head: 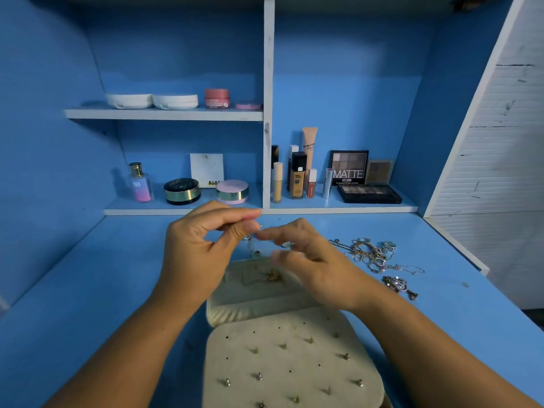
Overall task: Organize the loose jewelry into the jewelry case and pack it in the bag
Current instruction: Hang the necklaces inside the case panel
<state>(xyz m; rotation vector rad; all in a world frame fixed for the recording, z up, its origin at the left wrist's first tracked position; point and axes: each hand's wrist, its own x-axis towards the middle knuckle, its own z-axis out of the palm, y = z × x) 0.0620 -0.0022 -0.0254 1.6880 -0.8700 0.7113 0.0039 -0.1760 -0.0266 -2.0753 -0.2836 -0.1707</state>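
A cream jewelry case [291,357] lies open on the blue desk, its near panel studded with several earrings. The far tray [250,293] holds a thin gold chain. Above the tray, my left hand [203,251] pinches a small silvery ring-like piece [261,228] between thumb and forefinger. My right hand [309,260] meets it from the right, fingertips curled toward the same piece; whether they hold it is blurred. A tangled pile of loose chains and rings [372,254] lies on the desk to the right, with a dark beaded piece [399,285] nearer me. No bag is in view.
Low shelf behind the hands carries a perfume bottle [140,184], compact jars [182,191], foundation bottles [297,178] and eyeshadow palettes [368,192]. An upper shelf [164,113] holds white cases and a pink jar. A white slatted wall [500,172] bounds the desk on the right.
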